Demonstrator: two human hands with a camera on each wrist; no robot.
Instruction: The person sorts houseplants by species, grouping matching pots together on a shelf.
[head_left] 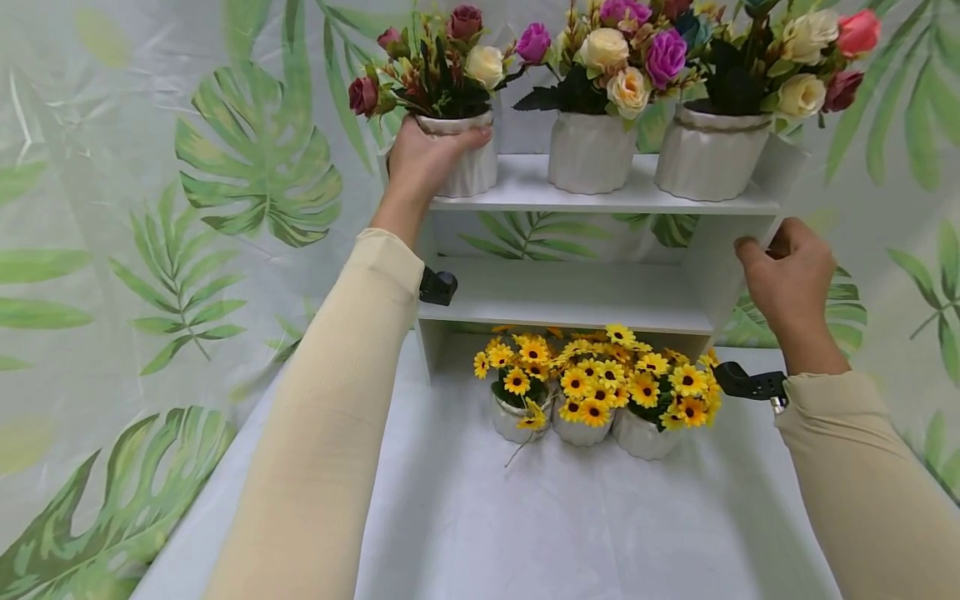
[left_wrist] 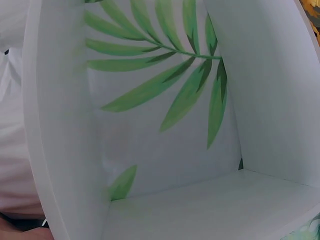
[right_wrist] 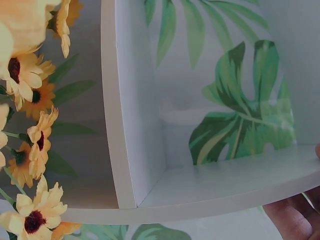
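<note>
beige sleeves (head_left: pixel 322 400) nearest; at 12 o'clock, the left hand (head_left: pixel 423 162) is wrapped round a white rose pot (head_left: pixel 480 171), probably stiff, breakable, best held mid-wall; at 3, the right hand (head_left: pixel 795 275) pinches the shelf (head_left: pixel 585 292).

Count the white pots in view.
6: on the top shelf, left pot, middle pot, right pot; on the table, left one, middle one, right one. Yellow flowers may hide more.
</note>
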